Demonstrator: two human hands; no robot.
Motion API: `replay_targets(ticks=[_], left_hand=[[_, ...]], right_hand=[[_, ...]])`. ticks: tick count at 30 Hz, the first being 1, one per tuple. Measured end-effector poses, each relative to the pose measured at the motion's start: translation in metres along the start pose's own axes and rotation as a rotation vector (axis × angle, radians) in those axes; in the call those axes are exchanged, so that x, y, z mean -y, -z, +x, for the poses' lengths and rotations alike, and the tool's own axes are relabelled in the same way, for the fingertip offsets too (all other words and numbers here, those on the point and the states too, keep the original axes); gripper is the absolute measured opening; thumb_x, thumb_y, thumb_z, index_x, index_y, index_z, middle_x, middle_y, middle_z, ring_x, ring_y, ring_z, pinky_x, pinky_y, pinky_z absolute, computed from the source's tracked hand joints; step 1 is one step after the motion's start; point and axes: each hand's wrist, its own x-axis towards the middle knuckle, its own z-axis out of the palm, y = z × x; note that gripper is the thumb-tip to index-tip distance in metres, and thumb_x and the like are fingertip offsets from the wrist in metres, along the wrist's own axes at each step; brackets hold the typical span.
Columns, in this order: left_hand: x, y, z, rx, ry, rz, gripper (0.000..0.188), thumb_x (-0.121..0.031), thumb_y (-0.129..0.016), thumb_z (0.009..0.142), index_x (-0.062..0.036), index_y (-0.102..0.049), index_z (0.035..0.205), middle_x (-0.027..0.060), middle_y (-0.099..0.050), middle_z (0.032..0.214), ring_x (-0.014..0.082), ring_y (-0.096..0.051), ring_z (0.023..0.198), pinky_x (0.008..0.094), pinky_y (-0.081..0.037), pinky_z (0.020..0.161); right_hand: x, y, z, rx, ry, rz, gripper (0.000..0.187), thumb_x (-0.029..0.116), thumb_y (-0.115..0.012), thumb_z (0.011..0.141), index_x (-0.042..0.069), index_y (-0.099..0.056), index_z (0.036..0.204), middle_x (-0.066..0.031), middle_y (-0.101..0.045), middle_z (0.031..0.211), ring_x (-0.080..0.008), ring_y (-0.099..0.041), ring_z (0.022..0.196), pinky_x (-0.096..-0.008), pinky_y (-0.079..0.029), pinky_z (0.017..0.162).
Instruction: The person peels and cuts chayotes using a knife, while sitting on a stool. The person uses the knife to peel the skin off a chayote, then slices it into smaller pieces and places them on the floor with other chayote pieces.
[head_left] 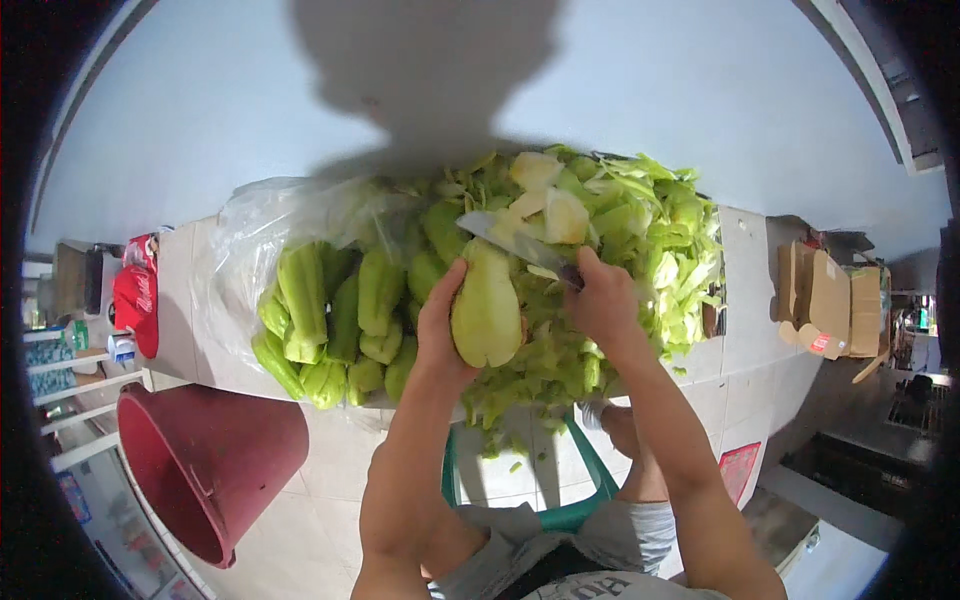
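A pale green chayote (pixel 487 312) is gripped in my left hand (pixel 440 325), its broad end toward me. My right hand (pixel 607 298) is closed around the handle of a knife (pixel 508 240). The blade lies across the chayote's far end. Left of my left hand, several whole green chayotes (pixel 381 292) are heaped on a clear plastic bag (pixel 238 262). Green peelings (pixel 655 255) spread in a thick pile beyond and beside my right hand. Pale peeled pieces (pixel 566 217) rest on that pile, just past the blade.
A dark red bucket (pixel 230 455) leans on the tiled floor at the lower left. Below my arms is a green plastic stool (pixel 590 500). Opened cardboard boxes (pixel 828 300) stand at the right, and a red cloth item (pixel 138 300) hangs at the far left. Peel scraps lie on the floor.
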Motion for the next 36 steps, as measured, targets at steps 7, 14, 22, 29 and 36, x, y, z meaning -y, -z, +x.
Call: replay_targets(ticks=[7,14,22,29,36], left_hand=[[-0.009,-0.018,-0.002,-0.093,-0.185,-0.184,0.048,-0.048,-0.046,0.094,-0.0092,-0.055,0.121,0.0131,-0.063,0.103,0.0268,-0.062,0.095,0.0467,-0.053,0.079],[-0.006,-0.01,0.006,-0.019,-0.138,-0.424,0.044,-0.046,-0.053,0.089,-0.0075,-0.059,0.11,0.0133,-0.064,0.099,0.0283,-0.062,0.09,0.0444,-0.052,0.078],[0.01,-0.012,0.013,-0.069,-0.163,-0.358,0.045,-0.046,-0.052,0.089,-0.0041,-0.058,0.104,0.0158,-0.063,0.085,0.0309,-0.062,0.082,0.0456,-0.052,0.073],[0.009,-0.017,0.006,-0.074,-0.194,-0.334,0.042,-0.045,-0.052,0.089,-0.0052,-0.058,0.103,0.0151,-0.063,0.088,0.0314,-0.062,0.082,0.0441,-0.052,0.075],[0.003,-0.015,0.005,-0.029,-0.174,-0.414,0.041,-0.046,-0.054,0.088,-0.0087,-0.06,0.106,0.0131,-0.065,0.092,0.0278,-0.062,0.085,0.042,-0.051,0.081]], right_hand=[[0.007,-0.001,-0.004,0.034,-0.073,0.116,0.026,0.014,-0.069,0.074,0.006,-0.046,0.083,-0.0182,-0.06,0.066,-0.0406,-0.062,0.065,-0.0497,-0.048,0.058],[0.032,0.002,-0.014,-0.198,0.387,0.191,0.025,0.014,-0.069,0.064,0.008,-0.046,0.071,-0.0098,-0.053,0.064,-0.0302,-0.058,0.059,-0.0401,-0.046,0.052],[0.047,0.006,-0.016,-0.247,0.485,0.142,0.02,0.01,-0.061,0.059,0.009,-0.044,0.068,-0.0067,-0.048,0.062,-0.0247,-0.054,0.057,-0.035,-0.043,0.053],[0.035,0.001,-0.015,-0.169,0.375,0.205,0.03,0.005,-0.072,0.064,0.007,-0.043,0.066,-0.0093,-0.048,0.059,-0.0306,-0.053,0.054,-0.0394,-0.041,0.049],[0.035,0.006,-0.014,-0.082,0.308,0.173,0.023,0.013,-0.069,0.071,0.008,-0.047,0.074,-0.0089,-0.056,0.067,-0.0295,-0.061,0.064,-0.0401,-0.048,0.056]])
